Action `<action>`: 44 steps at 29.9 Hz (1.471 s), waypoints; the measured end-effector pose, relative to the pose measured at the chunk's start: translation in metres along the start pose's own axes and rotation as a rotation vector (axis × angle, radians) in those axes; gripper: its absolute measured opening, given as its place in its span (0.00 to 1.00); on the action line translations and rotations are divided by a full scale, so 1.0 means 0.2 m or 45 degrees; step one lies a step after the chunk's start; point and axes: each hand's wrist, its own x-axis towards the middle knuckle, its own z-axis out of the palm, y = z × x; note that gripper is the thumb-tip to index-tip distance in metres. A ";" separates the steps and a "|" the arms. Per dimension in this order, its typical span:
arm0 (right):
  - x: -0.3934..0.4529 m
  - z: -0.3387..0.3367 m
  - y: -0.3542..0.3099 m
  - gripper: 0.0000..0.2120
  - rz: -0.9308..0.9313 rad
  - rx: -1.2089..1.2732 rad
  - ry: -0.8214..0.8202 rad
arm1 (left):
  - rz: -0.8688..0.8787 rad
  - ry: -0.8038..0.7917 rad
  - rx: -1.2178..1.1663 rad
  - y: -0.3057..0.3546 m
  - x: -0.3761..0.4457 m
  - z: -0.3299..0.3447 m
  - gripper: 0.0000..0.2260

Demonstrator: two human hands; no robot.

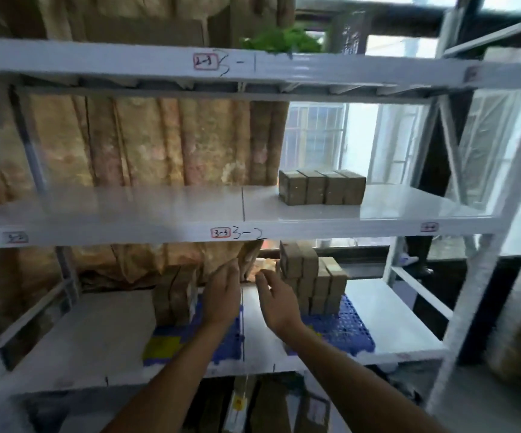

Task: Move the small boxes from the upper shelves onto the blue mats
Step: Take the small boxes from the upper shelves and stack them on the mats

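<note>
A row of several small brown boxes [321,187] stands on the middle shelf [159,210], right of centre. One level down lie two blue mats. The left mat [221,345] carries a short stack of brown boxes [175,296]. On the right mat [343,329] is a taller pile of brown boxes [312,276]. My left hand [221,295] hovers open between the two piles, just right of the left stack. My right hand [276,303] is open too, its fingers close to the right pile. Neither hand holds anything.
The white metal rack has a top shelf [253,65] with a green leafy thing [281,40] on it. A patterned tan curtain [146,142] hangs behind the rack, and a barred window [315,132] is at the right. Cartons [271,404] sit below the lower shelf.
</note>
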 end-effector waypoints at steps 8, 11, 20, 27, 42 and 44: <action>0.11 -0.73 -0.19 0.14 -0.120 -0.003 0.252 | 0.250 -0.184 -0.175 0.61 0.02 0.40 0.21; 0.24 -0.88 -0.17 0.16 -0.134 -0.030 0.330 | 0.204 -0.239 -0.298 0.77 0.11 0.50 0.21; 0.93 -0.90 0.01 0.21 -0.034 -0.163 0.227 | 0.012 -0.289 -0.117 0.70 0.83 0.75 0.23; 1.38 -0.79 0.06 0.32 0.157 -0.241 0.277 | -0.256 -0.184 0.079 0.57 1.24 1.01 0.33; 1.42 -0.80 0.06 0.19 0.215 0.156 0.254 | -0.188 0.048 0.099 0.55 1.24 1.03 0.28; 1.34 -0.82 0.05 0.20 0.190 0.158 0.255 | -0.141 0.051 0.050 0.57 1.16 0.99 0.28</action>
